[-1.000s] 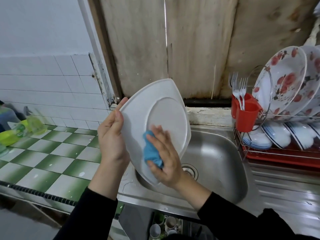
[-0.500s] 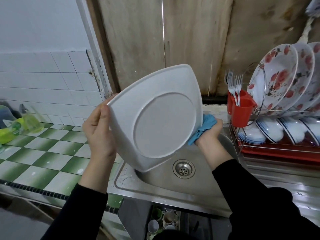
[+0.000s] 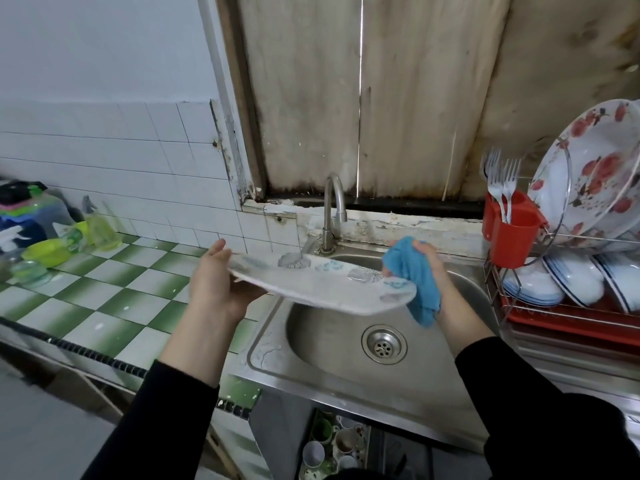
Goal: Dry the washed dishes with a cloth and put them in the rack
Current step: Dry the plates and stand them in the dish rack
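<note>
Green-and-white checked tiles cover the tabletop (image 3: 104, 292) left of a steel sink (image 3: 346, 382), with a wire rack (image 3: 568, 306) of bowls and flowered plates on the right. Over the basin the white plate (image 3: 322, 289) lies nearly flat, patterned face up. The left hand (image 3: 218, 285) cups its near-left edge, fingers curled beneath and thumb on top; the right hand (image 3: 427, 271) grips the blue cloth (image 3: 414, 275) bunched around the opposite rim. Best to wipe along the rim and across the face with firm support underneath, then stand it in the rack
</note>
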Motion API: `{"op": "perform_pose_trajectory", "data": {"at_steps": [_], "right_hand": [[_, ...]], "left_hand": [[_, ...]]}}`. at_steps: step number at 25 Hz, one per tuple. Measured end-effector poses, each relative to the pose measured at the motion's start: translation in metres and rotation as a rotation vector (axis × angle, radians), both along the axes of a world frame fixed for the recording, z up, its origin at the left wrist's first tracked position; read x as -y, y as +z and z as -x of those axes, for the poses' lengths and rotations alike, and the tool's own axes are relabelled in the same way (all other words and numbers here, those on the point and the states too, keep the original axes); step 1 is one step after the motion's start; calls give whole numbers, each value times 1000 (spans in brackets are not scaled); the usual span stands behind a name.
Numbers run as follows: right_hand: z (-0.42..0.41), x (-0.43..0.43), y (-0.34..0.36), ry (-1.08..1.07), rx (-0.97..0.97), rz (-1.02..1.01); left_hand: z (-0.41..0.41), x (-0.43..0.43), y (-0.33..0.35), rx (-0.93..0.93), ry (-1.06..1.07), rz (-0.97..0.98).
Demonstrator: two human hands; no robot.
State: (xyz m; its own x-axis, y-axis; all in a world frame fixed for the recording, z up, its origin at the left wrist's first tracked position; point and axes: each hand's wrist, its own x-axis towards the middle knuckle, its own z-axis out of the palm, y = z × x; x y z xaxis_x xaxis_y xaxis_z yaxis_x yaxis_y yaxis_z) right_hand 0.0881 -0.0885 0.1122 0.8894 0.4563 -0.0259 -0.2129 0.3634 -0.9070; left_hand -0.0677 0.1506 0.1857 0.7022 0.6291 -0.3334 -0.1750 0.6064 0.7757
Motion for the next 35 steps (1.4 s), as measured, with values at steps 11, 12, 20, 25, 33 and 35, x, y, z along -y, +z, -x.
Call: {"op": "perform_pose_trajectory", "data": {"at_steps": [11, 12, 20, 25, 33, 35], "right_hand": [[119, -101, -23, 249, 1196, 453], [111, -104, -26, 209, 1262, 438], [12, -118, 4, -655, 684, 479], [96, -153, 23, -227, 1009, 301], [52, -88, -73, -500, 1004, 544], [27, -91, -43, -696, 767, 457]], "left_hand": [[3, 4, -18, 177, 124, -335], [5, 4, -18, 202, 98, -332], [29, 15, -4, 343, -90, -410], [16, 29, -7, 369, -161, -409], [30, 11, -4, 379, -198, -450], [30, 22, -4, 383, -234, -492]]}}
